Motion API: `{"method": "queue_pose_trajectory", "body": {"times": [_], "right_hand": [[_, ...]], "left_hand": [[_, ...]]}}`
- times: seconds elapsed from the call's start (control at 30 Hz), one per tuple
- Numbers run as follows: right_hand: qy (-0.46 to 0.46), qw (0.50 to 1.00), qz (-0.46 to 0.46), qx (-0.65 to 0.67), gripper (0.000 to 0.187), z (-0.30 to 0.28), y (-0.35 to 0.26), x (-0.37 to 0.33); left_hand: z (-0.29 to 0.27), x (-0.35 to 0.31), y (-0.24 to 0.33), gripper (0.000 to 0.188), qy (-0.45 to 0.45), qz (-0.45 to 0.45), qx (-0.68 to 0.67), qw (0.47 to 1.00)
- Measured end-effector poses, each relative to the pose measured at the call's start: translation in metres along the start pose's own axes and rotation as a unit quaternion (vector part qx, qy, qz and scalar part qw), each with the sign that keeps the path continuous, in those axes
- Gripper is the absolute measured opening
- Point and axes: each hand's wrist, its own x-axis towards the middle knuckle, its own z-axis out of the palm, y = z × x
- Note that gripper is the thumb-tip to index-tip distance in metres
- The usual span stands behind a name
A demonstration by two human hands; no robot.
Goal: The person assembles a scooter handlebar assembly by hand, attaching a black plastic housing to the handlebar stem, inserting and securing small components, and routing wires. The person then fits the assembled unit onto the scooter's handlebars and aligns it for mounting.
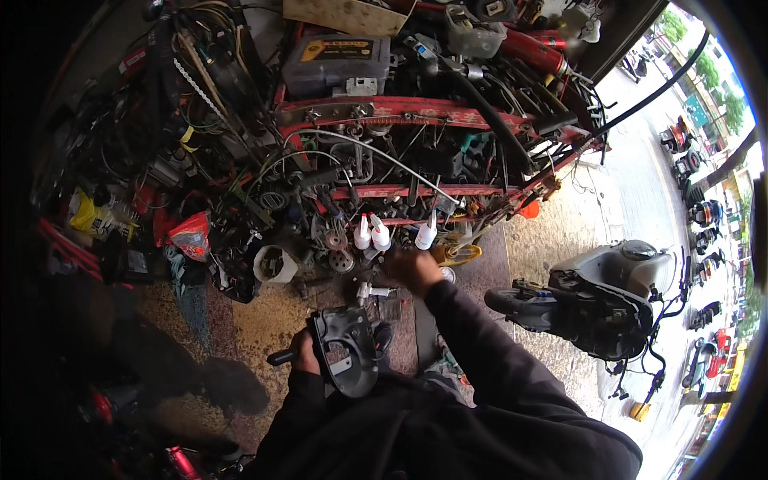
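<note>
My left hand point(306, 354) is closed at the left edge of a black plastic cover point(362, 358), a curved part with a round opening, held in front of my body. A short black handle point(282, 358) sticks out to the left of that hand; what it belongs to is hidden. My right hand point(414, 272) reaches forward to the foot of the red rack, its fingers dark and hard to make out. Just beyond it stand a white bottle point(426, 235) with a nozzle and a red-tipped white bottle point(363, 232). A metal fitting point(366, 293) lies between the hands.
The red metal rack point(400, 112) ahead is crammed with tools, cables and a grey toolbox point(336, 62). A pale tub point(274, 264) stands on the floor at its foot. To the right is a partly stripped scooter point(596, 308), with a street of parked scooters beyond.
</note>
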Motion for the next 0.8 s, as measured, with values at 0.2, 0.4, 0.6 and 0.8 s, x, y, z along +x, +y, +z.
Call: {"method": "queue_pose_trajectory", "body": {"times": [0.2, 0.4, 0.6, 0.8], "right_hand": [[-0.001, 0.617, 0.542, 0.571, 0.029, 0.000, -0.069, -0.119], [0.133, 0.579, 0.558, 0.580, 0.058, -0.067, -0.113, -0.206], [0.336, 0.594, 0.563, 0.466, 0.027, -0.093, -0.156, -0.304], [0.483, 0.576, 0.589, 0.296, 0.021, -0.115, -0.225, -0.415]], "left_hand": [[0.067, 0.015, 0.027, 0.041, -0.042, -0.105, -0.067, 0.991], [0.168, 0.011, 0.020, 0.055, -0.186, -0.318, -0.104, 0.924], [0.271, -0.053, -0.008, 0.050, -0.318, -0.292, 0.037, 0.901], [0.327, -0.169, -0.031, 0.053, -0.508, -0.213, 0.138, 0.823]]}}
